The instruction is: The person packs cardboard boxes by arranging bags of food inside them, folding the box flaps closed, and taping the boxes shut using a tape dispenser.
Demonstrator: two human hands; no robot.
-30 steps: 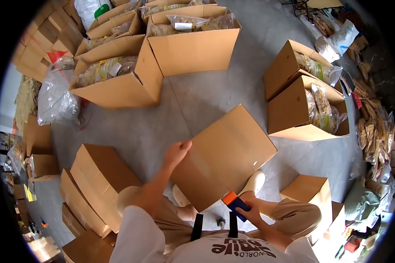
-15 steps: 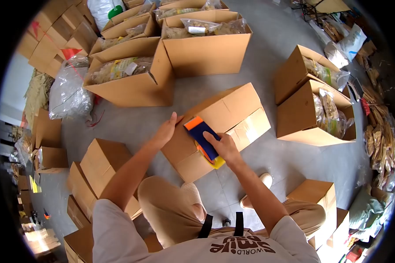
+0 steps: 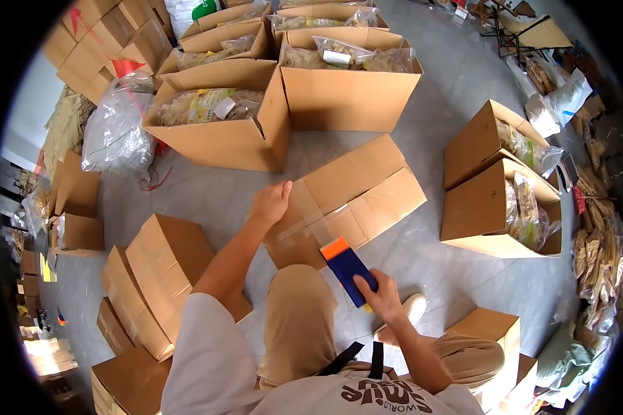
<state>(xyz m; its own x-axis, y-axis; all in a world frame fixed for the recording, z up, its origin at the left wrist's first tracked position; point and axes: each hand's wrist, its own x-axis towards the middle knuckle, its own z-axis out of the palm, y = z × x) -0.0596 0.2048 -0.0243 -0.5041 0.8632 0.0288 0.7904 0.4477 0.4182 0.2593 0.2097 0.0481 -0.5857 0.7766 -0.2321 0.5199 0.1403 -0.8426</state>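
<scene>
A closed cardboard box (image 3: 353, 187) lies on the floor in front of my knees, with clear tape along part of its middle seam. My left hand (image 3: 271, 202) rests at the box's left edge, its fingers curled against the cardboard. In my right hand (image 3: 383, 294) is a dark blue and orange tape dispenser (image 3: 349, 271), gripped by its body. Its orange end sits over or near the front edge of the box; whether they touch cannot be told.
Open boxes (image 3: 349, 97) filled with clear bags stand ahead, and two more (image 3: 474, 207) at the right. Folded or empty cartons (image 3: 159, 277) lean at the left. Another carton (image 3: 484, 325) is beside my right knee. A plastic sack (image 3: 121, 131) lies at the left back.
The box turned over to show its seamed face. The dispenser went onto the box, then came back toward my body. My left hand stays at the box's left side.
</scene>
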